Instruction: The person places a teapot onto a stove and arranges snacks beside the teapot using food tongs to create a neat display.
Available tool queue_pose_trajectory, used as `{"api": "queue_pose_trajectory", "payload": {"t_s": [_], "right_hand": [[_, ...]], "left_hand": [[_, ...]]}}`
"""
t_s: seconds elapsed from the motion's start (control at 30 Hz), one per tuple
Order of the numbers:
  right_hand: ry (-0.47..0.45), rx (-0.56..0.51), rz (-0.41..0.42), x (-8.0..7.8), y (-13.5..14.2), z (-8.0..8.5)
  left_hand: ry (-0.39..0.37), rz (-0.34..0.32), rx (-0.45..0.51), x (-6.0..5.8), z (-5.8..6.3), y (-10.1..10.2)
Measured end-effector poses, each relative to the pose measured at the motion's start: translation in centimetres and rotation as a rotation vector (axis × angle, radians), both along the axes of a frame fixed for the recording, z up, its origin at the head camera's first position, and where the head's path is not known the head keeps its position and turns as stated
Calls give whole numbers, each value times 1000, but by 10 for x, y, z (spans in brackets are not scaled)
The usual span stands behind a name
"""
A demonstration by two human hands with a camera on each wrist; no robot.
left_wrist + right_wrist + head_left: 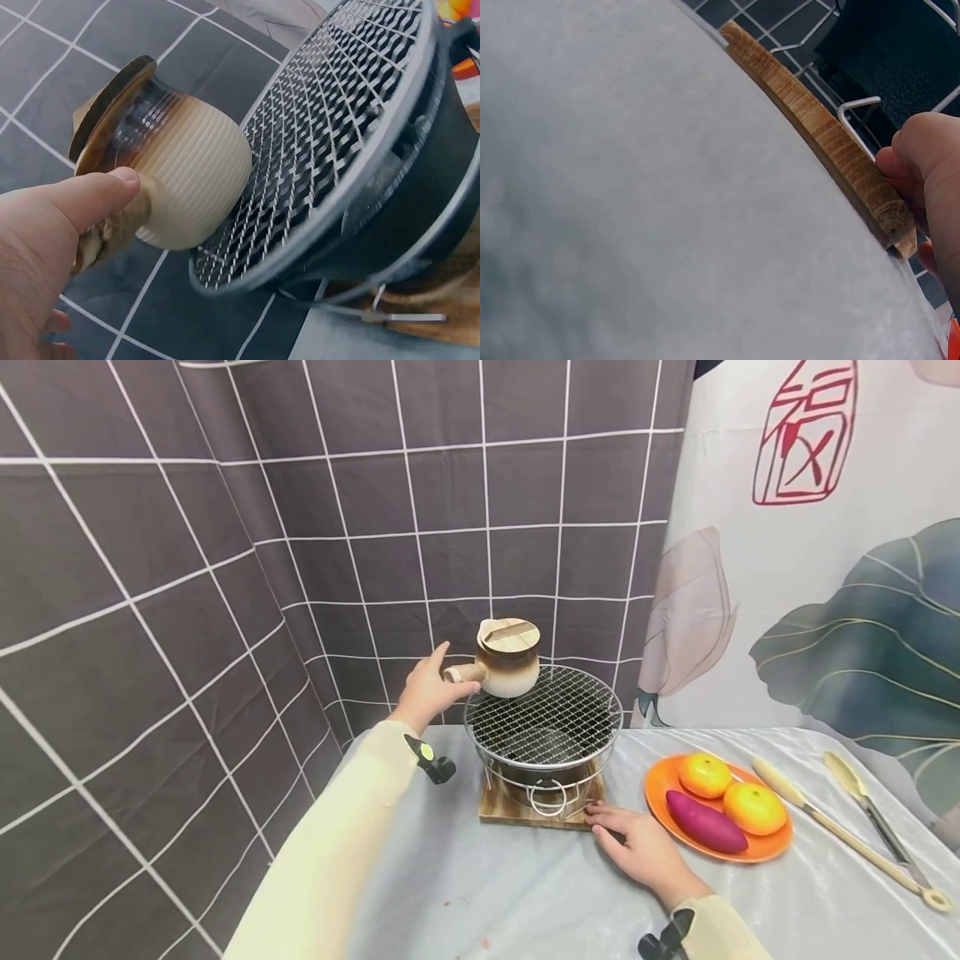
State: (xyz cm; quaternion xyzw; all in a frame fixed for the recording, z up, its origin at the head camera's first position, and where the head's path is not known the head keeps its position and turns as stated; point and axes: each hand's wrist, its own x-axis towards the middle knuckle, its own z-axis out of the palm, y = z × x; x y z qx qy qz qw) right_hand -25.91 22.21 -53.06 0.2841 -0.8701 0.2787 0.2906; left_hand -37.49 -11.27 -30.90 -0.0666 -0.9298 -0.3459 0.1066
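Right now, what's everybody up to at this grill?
A person's left hand grips the lidded pot by its handle at the left edge of the grill; whether it touches the mesh is unclear. The right hand touches a corner of the board underneath. A plate of food sits to the right.

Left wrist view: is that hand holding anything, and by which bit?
Yes, the left hand holds the pot by its short handle, with the thumb on top.

left grip (pixel 431 688) pinches, arm (pixel 337 835) stretched forward; right grip (pixel 639 850) rests nearer (palm down).
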Motion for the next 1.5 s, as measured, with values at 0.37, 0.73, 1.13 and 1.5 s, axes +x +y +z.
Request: {"api": "queue_pose_trajectory", "payload": {"t_s": [0.37,0.73,1.13,1.5], "right_hand": [[-6,2,-22,4,3,-2],[3,4,-29,5,4,-2],[17,2,-12,4,1,-1],[30,-2,0,3,0,0]], "left_hand": [[79,-21,-162,15,-3,-16],[81,-35,-144,34,-26,-20],[49,-43,-164,61,-55,-26],[44,-109,-222,82,-91,-24]]}}
